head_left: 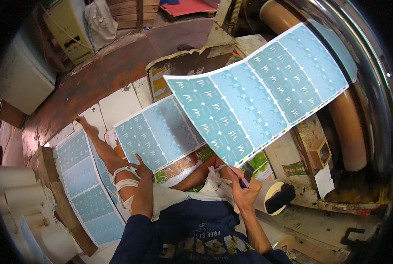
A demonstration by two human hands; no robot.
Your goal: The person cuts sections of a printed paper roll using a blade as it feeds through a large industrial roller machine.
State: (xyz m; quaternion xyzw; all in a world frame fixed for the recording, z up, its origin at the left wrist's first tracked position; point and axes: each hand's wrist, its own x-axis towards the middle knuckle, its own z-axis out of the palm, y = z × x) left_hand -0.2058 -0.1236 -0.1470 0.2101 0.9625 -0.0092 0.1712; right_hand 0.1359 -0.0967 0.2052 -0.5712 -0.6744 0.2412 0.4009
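A long sheet printed in teal and light blue panels hangs in a curve from a roller at upper right, its near corner by my right hand. My right hand is closed around a small flat dark-purple object; its kind is unclear, and I cannot tell if the fingers also pinch the sheet. Below the hanging sheet lies another printed sheet, flat beside my leg. My left hand has its fingers spread at that sheet's near left edge, over my thigh, holding nothing.
Shiny metal and brown rollers of a machine stand at right. Further printed sheets lie to the left, beside a wooden beam. White rolls are stacked at far left. A roll with a black end piece sits by my right hand.
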